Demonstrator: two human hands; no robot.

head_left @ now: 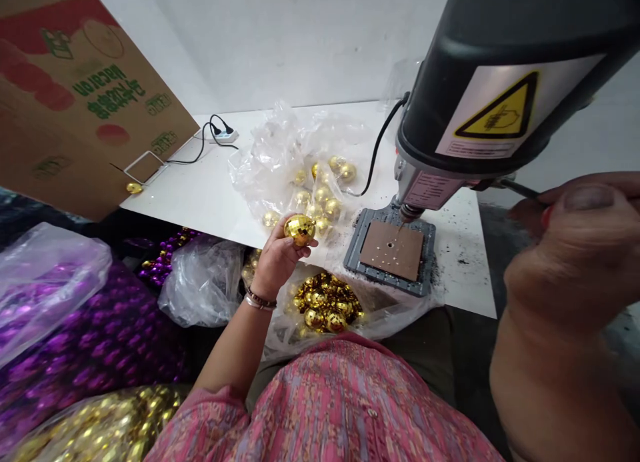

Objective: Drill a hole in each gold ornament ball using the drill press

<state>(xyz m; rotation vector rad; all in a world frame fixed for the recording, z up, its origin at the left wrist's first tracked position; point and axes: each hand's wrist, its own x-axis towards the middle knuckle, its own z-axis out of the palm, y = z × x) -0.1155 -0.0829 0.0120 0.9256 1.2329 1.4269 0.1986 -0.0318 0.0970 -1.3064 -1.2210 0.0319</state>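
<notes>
My left hand holds a gold mirror ball above the table's front edge, fingers closed around it. On the right, my right hand is wrapped around the red-ended feed lever of a black bench drill press. The drill bit points down over a brown square board with a hole in it, lying on the grey drill base. An open plastic bag at my lap holds many gold balls.
More gold balls lie in a clear plastic bag on the white table. A cardboard box stands left, near a power strip. Bags of purple balls and gold balls fill the lower left.
</notes>
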